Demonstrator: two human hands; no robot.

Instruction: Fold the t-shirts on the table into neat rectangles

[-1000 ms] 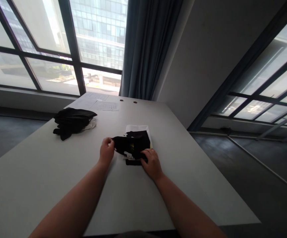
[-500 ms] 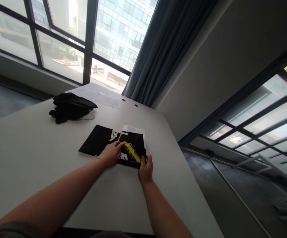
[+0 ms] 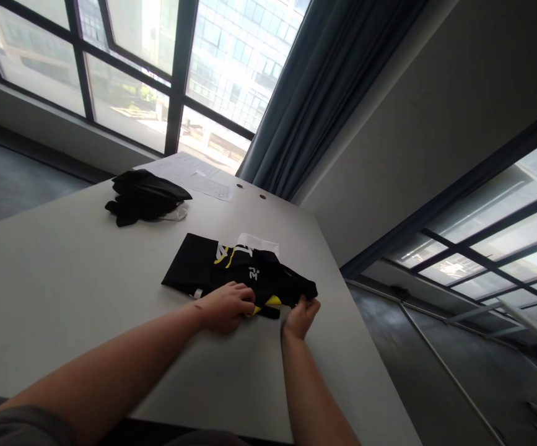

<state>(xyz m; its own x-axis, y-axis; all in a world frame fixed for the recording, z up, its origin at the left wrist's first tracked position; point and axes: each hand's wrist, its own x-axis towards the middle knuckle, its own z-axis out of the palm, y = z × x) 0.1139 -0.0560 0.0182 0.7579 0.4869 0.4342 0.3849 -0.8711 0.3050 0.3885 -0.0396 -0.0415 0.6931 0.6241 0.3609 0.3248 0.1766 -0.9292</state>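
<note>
A folded black T-shirt (image 3: 194,260) with white lettering and yellow print lies on the white table (image 3: 110,272). Under its far edge a flat white sheet (image 3: 261,241) sticks out. My left hand (image 3: 231,305) rests at the near edge of the shirt, fingers curled on the fabric beside a yellow patch. A bunched end of the same shirt is pinched in my right hand (image 3: 301,317) and stretched out to the right; part of the thumb and fingers is hidden by the cloth.
Farther back on the left lies a heap of black fabric (image 3: 145,195) with some clear plastic (image 3: 178,214) by it. Papers (image 3: 207,184) lie near the far edge. A dark curtain (image 3: 305,105) and windows stand beyond.
My right hand has moved right, pulling out the bunched end of the shirt. My left hand has shifted to the near edge, and most of the yellow print is now covered.
</note>
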